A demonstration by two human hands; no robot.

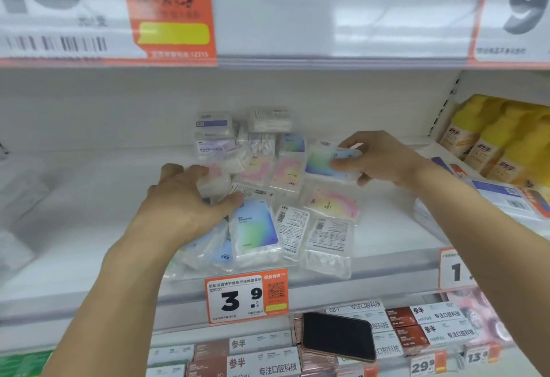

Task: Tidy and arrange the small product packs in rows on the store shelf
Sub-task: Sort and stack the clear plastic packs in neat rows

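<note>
Two hands work mid-frame: our left hand (190,195) clamps a clear plastic pack (215,186), right hand (378,159) pinches a pastel-gradient flat pack (326,163) above the white shelf (89,227); we'd align edges, labels up

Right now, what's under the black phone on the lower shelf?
The phone lies flat on boxed products stacked on the shelf below the packs. White printed box tops show around its edges. Whatever sits directly beneath it is covered.
</note>
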